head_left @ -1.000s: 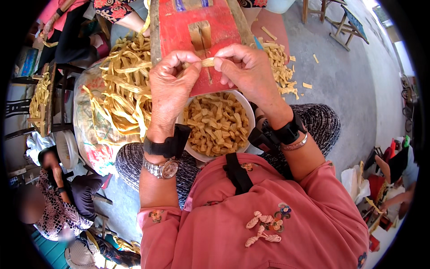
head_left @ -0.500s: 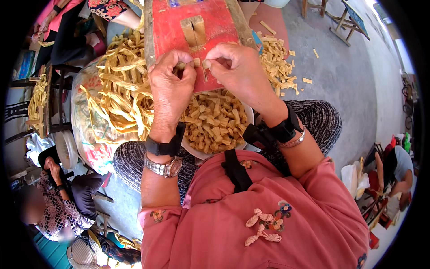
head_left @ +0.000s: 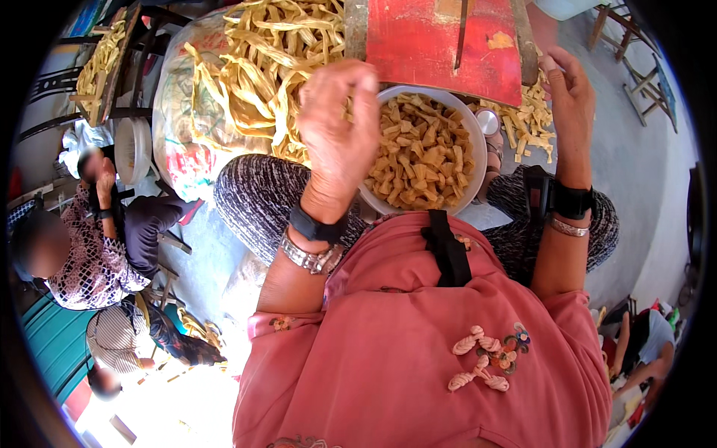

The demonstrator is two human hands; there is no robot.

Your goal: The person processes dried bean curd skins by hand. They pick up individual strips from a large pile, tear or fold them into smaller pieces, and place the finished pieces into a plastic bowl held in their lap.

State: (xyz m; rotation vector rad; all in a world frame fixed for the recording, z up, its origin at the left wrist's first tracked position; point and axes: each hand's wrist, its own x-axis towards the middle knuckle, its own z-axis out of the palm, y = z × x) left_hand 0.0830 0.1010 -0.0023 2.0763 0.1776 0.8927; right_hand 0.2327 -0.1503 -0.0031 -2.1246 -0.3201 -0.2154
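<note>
We see the blurred, bent fingers point(head_left: 366, 101) of the left hand point(head_left: 334, 131) left of the bowl, and we cannot tell whether they grip anything. The right hand point(head_left: 573, 97) has its fingers loosely bent and apart, just beside the right edge of a red-painted wooden counter point(head_left: 411, 60) with a thin dark strip point(head_left: 461, 33) along its middle. Between the two hands we find a round white bowl point(head_left: 479, 168) filled with short tan-yellow cut pieces point(head_left: 426, 153), flanked by knees in black-and-white speckled trousers point(head_left: 258, 198). Left of the counter, long wrinkled golden-yellow strips point(head_left: 250, 97) lie heaped on a pale printed plastic sack point(head_left: 175, 119); to its right we see a loose pile of cut pieces point(head_left: 529, 123). Farther left sits a person in a patterned top point(head_left: 97, 261).
</note>
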